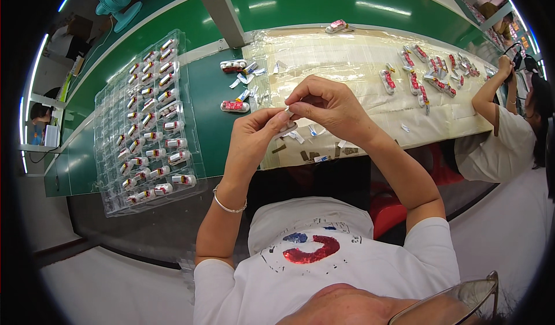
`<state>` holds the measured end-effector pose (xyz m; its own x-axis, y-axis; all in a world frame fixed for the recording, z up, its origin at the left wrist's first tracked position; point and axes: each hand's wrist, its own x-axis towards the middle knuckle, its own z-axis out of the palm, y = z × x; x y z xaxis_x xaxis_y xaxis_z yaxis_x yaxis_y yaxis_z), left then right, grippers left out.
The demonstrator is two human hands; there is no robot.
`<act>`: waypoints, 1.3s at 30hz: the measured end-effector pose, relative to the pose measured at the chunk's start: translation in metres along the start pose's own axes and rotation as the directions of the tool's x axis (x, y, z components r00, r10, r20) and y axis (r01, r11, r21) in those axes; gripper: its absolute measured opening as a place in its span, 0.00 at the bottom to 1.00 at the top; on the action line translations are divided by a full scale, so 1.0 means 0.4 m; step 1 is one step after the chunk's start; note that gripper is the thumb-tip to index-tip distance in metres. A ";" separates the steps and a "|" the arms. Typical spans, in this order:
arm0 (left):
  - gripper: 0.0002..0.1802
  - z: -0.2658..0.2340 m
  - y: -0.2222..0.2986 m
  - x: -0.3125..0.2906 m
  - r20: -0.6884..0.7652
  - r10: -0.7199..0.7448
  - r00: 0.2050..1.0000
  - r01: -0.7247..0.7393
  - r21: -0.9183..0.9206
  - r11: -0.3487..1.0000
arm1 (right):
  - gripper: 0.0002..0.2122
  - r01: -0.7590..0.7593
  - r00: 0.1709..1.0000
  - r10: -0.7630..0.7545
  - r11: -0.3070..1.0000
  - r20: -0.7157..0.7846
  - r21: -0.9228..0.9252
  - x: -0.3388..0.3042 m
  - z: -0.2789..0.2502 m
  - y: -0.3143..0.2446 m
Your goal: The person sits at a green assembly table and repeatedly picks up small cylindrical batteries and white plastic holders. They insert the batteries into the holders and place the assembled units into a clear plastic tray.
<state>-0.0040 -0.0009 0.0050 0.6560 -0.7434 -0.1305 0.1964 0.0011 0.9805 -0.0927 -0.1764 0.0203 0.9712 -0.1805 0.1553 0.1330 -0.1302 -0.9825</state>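
One small, white, plastic-looking object is held in the left hand, the right hand pinching closely there, seemingly delicate fingertip work next needing steadiness.

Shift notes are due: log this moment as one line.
left hand: grip on small white piece | right hand: grip on same piece | clear tray: left, partly filled | red-and-white items: right, on cream sheet
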 end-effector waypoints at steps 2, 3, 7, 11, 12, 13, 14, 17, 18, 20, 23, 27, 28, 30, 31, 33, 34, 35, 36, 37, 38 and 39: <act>0.14 -0.006 -0.014 0.004 -0.026 0.023 0.999 -0.024 -0.042 0.999 | 0.03 0.170 0.985 -0.173 0.954 0.009 -0.247 0.004 0.007 -0.007; 0.14 -0.012 -0.013 0.004 -0.018 0.005 1.000 -0.006 -0.059 0.998 | 0.03 0.248 0.966 -0.256 0.898 0.028 -0.364 0.005 0.010 -0.011; 0.15 -0.021 -0.003 -0.001 -0.004 -0.021 1.000 0.020 -0.087 0.996 | 0.03 0.423 0.886 -0.427 0.588 0.179 -0.689 -0.002 0.012 -0.036; 0.14 -0.022 -0.009 0.002 0.003 0.006 1.000 -0.006 -0.044 0.999 | 0.03 0.487 0.842 -0.444 0.385 0.305 -0.784 0.010 0.005 -0.039; 0.14 -0.020 -0.008 0.002 0.007 0.003 1.000 -0.003 -0.043 0.999 | 0.04 0.492 0.837 -0.441 0.351 0.323 -0.797 0.010 0.004 -0.038; 0.13 -0.020 -0.003 -0.001 0.006 0.002 1.000 -0.002 -0.042 0.999 | 0.04 0.483 0.846 -0.424 0.357 0.323 -0.799 0.011 0.005 -0.041; 0.13 -0.020 0.001 -0.003 0.004 0.000 1.000 0.000 -0.041 0.999 | 0.04 0.475 0.855 -0.406 0.362 0.323 -0.802 0.012 0.005 -0.048; 0.13 -0.017 0.008 -0.006 -0.022 0.010 1.000 -0.011 -0.026 1.000 | 0.04 0.500 0.839 -0.405 0.313 0.363 -0.807 0.017 0.003 -0.057; 0.12 -0.018 0.009 -0.006 -0.019 0.006 1.000 -0.006 -0.021 1.000 | 0.04 0.517 0.827 -0.412 0.287 0.383 -0.807 0.020 0.002 -0.057; 0.12 -0.024 0.011 -0.008 -0.014 -0.004 1.000 0.004 -0.008 1.000 | 0.05 0.549 0.805 -0.435 0.291 0.403 -0.783 0.027 -0.001 -0.049; 0.12 -0.022 0.011 -0.007 -0.021 -0.004 1.000 0.005 0.005 1.000 | 0.05 0.557 0.802 -0.434 0.297 0.411 -0.776 0.028 0.004 -0.049; 0.12 -0.019 0.014 -0.005 -0.009 -0.017 1.000 0.016 -0.034 0.999 | 0.05 0.575 0.789 -0.464 0.331 0.402 -0.748 0.033 -0.003 -0.043; 0.12 -0.018 0.016 -0.004 -0.007 -0.023 1.000 0.022 -0.044 0.999 | 0.04 0.586 0.773 -0.499 0.329 0.391 -0.740 0.034 -0.004 -0.040; 0.11 -0.016 0.017 -0.003 -0.009 -0.032 0.999 0.032 -0.054 0.998 | 0.04 0.608 0.738 -0.566 0.323 0.367 -0.725 0.035 -0.005 -0.038; 0.11 -0.015 0.016 -0.002 -0.013 -0.036 0.999 0.036 -0.054 0.998 | 0.04 0.608 0.740 -0.561 0.320 0.372 -0.727 0.035 -0.005 -0.039; 0.11 -0.013 0.017 -0.002 -0.017 -0.031 0.999 0.030 -0.052 0.998 | 0.04 0.606 0.743 -0.550 0.313 0.381 -0.731 0.035 -0.003 -0.045; 0.12 -0.012 0.018 -0.001 -0.013 -0.022 1.000 0.022 -0.049 0.999 | 0.04 0.592 0.762 -0.519 0.317 0.387 -0.741 0.032 -0.004 -0.048; 0.12 -0.011 0.019 0.000 -0.009 -0.014 1.000 0.013 -0.046 0.999 | 0.05 0.578 0.780 -0.487 0.319 0.393 -0.751 0.029 -0.006 -0.052; 0.11 -0.009 0.019 0.000 -0.020 -0.027 0.999 0.026 -0.040 0.999 | 0.06 0.564 0.797 -0.455 0.322 0.398 -0.761 0.027 -0.007 -0.054; 0.11 -0.008 0.022 0.000 -0.033 -0.039 0.999 0.038 -0.032 0.999 | 0.06 0.560 0.798 -0.458 0.324 0.391 -0.763 0.027 -0.007 -0.051; 0.10 -0.007 0.023 0.000 -0.047 -0.050 0.998 0.049 -0.025 0.998 | 0.06 0.556 0.800 -0.461 0.326 0.385 -0.765 0.027 -0.005 -0.046; 0.10 -0.005 0.024 -0.001 -0.049 -0.055 0.997 0.054 -0.034 0.998 | 0.06 0.552 0.801 -0.464 0.328 0.378 -0.767 0.026 -0.005 -0.042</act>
<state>-0.0007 0.0008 0.0141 0.6789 -0.7087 -0.1916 0.2559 -0.0161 0.9666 -0.0851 -0.1779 0.0388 0.7911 0.2839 0.5418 0.4278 -0.8899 -0.1584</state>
